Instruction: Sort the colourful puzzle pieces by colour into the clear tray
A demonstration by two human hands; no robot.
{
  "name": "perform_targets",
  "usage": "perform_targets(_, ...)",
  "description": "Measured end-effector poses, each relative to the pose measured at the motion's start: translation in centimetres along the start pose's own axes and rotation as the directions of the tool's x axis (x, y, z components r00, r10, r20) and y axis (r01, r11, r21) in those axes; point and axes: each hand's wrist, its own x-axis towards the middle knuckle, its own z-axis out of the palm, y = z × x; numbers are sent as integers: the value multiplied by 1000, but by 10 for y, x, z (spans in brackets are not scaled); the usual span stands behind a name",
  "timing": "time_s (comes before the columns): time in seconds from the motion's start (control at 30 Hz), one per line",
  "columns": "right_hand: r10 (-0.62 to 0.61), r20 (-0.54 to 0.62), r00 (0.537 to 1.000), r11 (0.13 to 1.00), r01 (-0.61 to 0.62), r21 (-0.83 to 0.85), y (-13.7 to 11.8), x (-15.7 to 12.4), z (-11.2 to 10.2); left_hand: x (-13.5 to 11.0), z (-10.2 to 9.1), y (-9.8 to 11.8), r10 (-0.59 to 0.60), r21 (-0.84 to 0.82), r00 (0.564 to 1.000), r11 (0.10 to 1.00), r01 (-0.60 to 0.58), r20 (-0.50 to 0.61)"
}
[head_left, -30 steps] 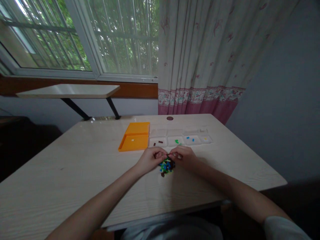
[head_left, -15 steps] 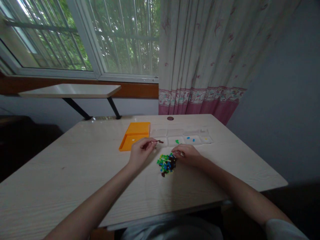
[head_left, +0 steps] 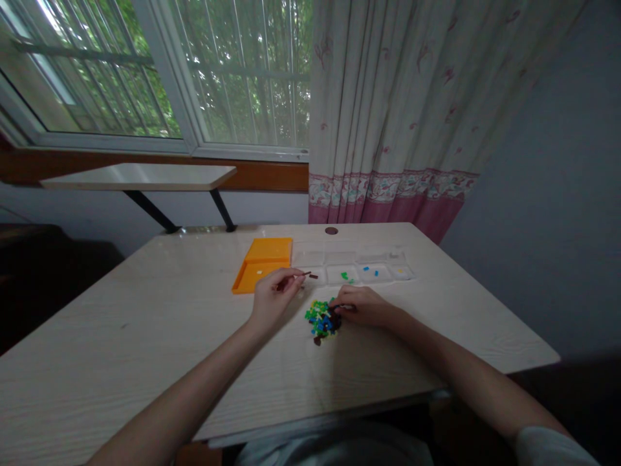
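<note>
The barred window (head_left: 145, 65) at upper left admits daylight, and a white shelf (head_left: 140, 176) on black brackets sits below it. A pink-hemmed floral curtain (head_left: 402, 97) hangs at upper centre. A grey wall (head_left: 557, 194) fills the right, and a pale wood-grain counter (head_left: 145, 336) spans the lower frame.

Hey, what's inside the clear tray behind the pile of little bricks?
The clear tray holds a brown piece, green pieces, blue pieces and a yellow piece, each in its own front compartment. The left hand, pinching a brown stick, covers the brown compartment's near corner.

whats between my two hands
A pile of small coloured pieces lies between the left hand, pinching a brown piece, and the right hand, which touches it; head view.
</note>
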Motion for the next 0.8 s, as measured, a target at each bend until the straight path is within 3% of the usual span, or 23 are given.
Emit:
perform_targets(0.4,-39,-15,999,999,39,11,-5,2,0,2,-2,-11,-24,86,999,996,21,27)
perform_targets(0.57,-34,-12,999,999,34,6,-4,2,0,8,-4,-27,-87,279,992,958,59,89)
perform_targets(0.8,-25,-12,1000,1000,25,13,-3,2,2,9,-5,-35,-219,570,971,812,128,94)
